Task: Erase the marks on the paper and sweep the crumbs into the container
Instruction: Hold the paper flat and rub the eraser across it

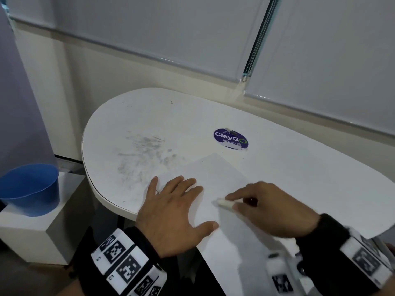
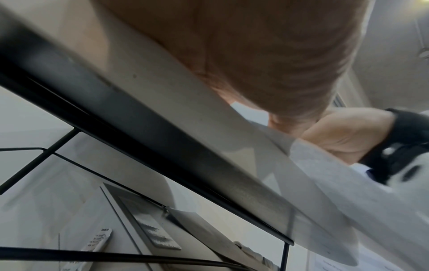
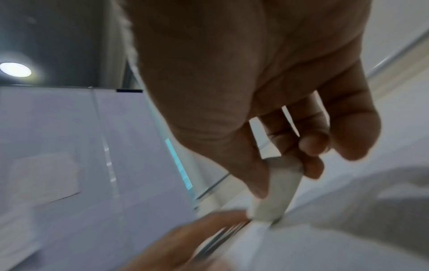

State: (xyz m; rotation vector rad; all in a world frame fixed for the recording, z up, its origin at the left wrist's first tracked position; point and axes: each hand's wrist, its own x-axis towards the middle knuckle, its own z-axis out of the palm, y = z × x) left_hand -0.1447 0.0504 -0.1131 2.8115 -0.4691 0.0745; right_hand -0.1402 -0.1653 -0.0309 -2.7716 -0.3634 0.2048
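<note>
A white sheet of paper point(image 1: 215, 174) lies on the white table point(image 1: 277, 150), its near end hanging over the front edge. My left hand point(image 1: 171, 208) lies flat on the paper's left part with fingers spread, pressing it down. My right hand point(image 1: 263, 206) pinches a white eraser point(image 1: 224, 203) between thumb and fingers, its tip touching the paper. The right wrist view shows the eraser point(image 3: 276, 190) held upright against the paper point(image 3: 325, 238). A blue container point(image 1: 32, 189) stands on a white box to the left, below table level. I cannot make out marks or crumbs on the paper.
Grey smudges point(image 1: 143, 154) stain the table left of the paper. A purple round ClayGo sticker point(image 1: 230, 138) is stuck behind the paper. The white box point(image 1: 32, 236) under the container stands beside the table. Window blinds point(image 1: 171, 28) close off the back.
</note>
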